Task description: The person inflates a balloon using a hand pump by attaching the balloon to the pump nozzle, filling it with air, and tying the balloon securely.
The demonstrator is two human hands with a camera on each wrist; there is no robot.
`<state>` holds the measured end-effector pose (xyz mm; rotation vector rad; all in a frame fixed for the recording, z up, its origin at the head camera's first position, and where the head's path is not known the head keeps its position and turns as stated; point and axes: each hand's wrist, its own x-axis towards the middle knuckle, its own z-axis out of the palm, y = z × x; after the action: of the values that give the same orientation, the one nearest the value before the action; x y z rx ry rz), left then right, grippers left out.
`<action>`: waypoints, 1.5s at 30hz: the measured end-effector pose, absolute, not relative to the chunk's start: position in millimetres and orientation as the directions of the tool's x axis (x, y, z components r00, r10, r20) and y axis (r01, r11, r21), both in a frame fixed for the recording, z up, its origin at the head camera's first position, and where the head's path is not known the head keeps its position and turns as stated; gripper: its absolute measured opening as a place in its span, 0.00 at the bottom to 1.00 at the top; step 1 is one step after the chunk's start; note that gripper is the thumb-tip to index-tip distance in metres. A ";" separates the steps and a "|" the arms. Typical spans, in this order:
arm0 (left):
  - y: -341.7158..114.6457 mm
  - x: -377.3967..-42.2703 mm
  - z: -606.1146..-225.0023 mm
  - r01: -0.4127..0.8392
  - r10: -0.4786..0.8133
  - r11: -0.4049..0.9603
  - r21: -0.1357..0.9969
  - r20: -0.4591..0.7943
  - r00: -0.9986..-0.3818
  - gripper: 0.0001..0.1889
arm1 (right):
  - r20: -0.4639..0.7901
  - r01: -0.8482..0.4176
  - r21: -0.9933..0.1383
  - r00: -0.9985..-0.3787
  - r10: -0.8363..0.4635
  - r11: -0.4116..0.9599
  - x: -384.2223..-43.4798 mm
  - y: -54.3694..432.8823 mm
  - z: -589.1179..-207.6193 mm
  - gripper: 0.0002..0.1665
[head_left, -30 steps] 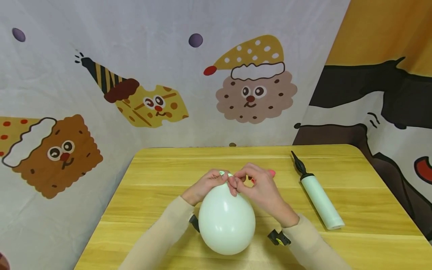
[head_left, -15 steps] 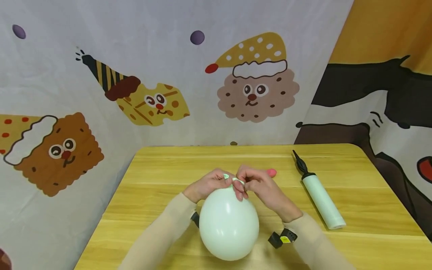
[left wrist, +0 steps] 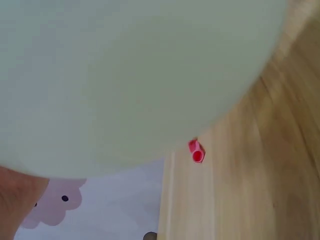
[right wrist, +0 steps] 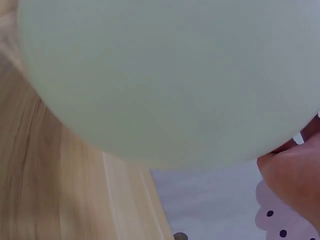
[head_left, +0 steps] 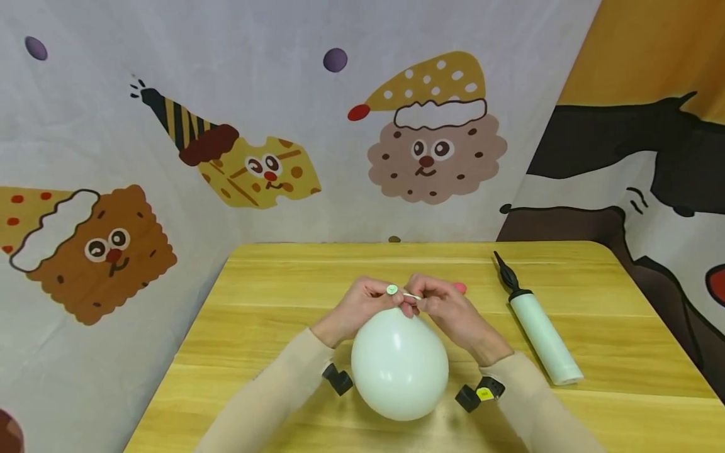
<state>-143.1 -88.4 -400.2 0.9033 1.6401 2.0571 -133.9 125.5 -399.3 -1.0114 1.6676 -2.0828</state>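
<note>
A pale mint inflated balloon point(head_left: 399, 371) hangs below both hands, its neck end upward. My left hand point(head_left: 359, 303) pinches the neck, and the round mouth point(head_left: 392, 289) of the balloon shows above the thumb. Close against it on the right, my right hand point(head_left: 453, 309) pinches a thin stretched strip of the neck point(head_left: 413, 296) between thumb and finger. Both wrist views are mostly filled by the balloon's side; a bit of the left hand point(left wrist: 17, 200) and of the right hand point(right wrist: 295, 170) shows at the edges.
A balloon hand pump point(head_left: 545, 340) with a mint barrel and black nozzle lies to the right on the wooden table point(head_left: 272, 277). A small pink object point(left wrist: 197, 152) lies behind the right hand. A printed cloth point(head_left: 272, 63) hangs behind the table.
Both hands and the balloon have shifted slightly right. The balloon's mouth now faces up above the left thumb, and the right fingers still pinch the stretched neck.
</note>
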 end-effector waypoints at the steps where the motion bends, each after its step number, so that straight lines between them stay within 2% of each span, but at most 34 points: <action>1: -87.8 -142.7 -400.5 0.111 0.611 -0.259 0.960 0.252 -0.751 0.23 | 0.339 -0.197 -0.937 -0.715 -0.611 -0.289 -134.4 126.1 -399.6 0.05; 4: -86.8 -141.6 -400.5 0.082 0.541 -0.251 0.965 0.210 -0.814 0.14 | 0.326 -0.195 -0.942 -0.723 -0.608 -0.273 -134.9 127.8 -399.7 0.05; 8: -84.5 -140.8 -399.2 0.006 0.482 -0.271 0.963 0.141 -0.865 0.05 | 0.308 -0.196 -0.950 -0.733 -0.606 -0.245 -134.8 129.9 -399.1 0.05; 15: -79.4 -138.0 -398.1 -0.067 0.401 -0.263 0.962 0.046 -0.915 0.11 | 0.311 -0.257 -0.950 -0.760 -0.570 -0.175 -132.2 131.5 -396.9 0.06; 18: -77.9 -136.0 -398.2 -0.100 0.366 -0.263 0.960 0.003 -0.931 0.09 | 0.293 -0.287 -0.953 -0.793 -0.534 -0.096 -128.9 130.1 -393.6 0.07; 21: -75.7 -134.7 -398.8 -0.112 0.338 -0.266 0.957 -0.016 -0.941 0.06 | 0.280 -0.324 -0.946 -0.847 -0.452 0.023 -125.6 127.6 -388.1 0.07; 25: -72.2 -132.0 -398.4 -0.072 0.305 -0.261 0.963 0.012 -0.952 0.10 | 0.280 -0.344 -0.919 -0.914 -0.295 0.193 -123.0 125.3 -381.8 0.08; 29: -68.2 -129.4 -397.2 0.018 0.267 -0.234 0.972 0.082 -0.960 0.11 | 0.311 -0.350 -0.887 -0.935 -0.173 0.301 -121.1 125.8 -377.2 0.10; 32: -65.9 -129.9 -397.3 0.051 0.244 -0.207 0.977 0.102 -0.964 0.11 | 0.408 -0.423 -0.831 -0.905 -0.120 0.361 -119.9 126.9 -377.1 0.13; 34: -65.1 -130.7 -397.2 0.044 0.239 -0.192 0.980 0.090 -0.967 0.10 | 0.506 -0.502 -0.768 -0.856 -0.105 0.398 -119.6 127.5 -379.2 0.14; 38: -65.9 -133.2 -396.8 -0.016 0.238 -0.149 0.989 0.020 -0.971 0.09 | 0.693 -0.668 -0.587 -0.706 -0.142 0.457 -120.6 127.5 -385.0 0.10; 42: -68.9 -136.8 -396.4 -0.078 0.267 -0.102 0.992 -0.048 -0.962 0.08 | 0.810 -0.776 -0.390 -0.546 -0.216 0.496 -122.9 126.0 -387.0 0.04; 45: -71.3 -138.3 -395.9 -0.104 0.302 -0.103 0.989 -0.069 -0.951 0.10 | 0.832 -0.798 -0.319 -0.494 -0.251 0.512 -123.6 125.0 -385.5 0.02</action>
<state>-138.3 -71.3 -395.9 0.2177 1.8965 2.1378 -123.6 125.0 -385.5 -1.4112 3.3096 -1.5345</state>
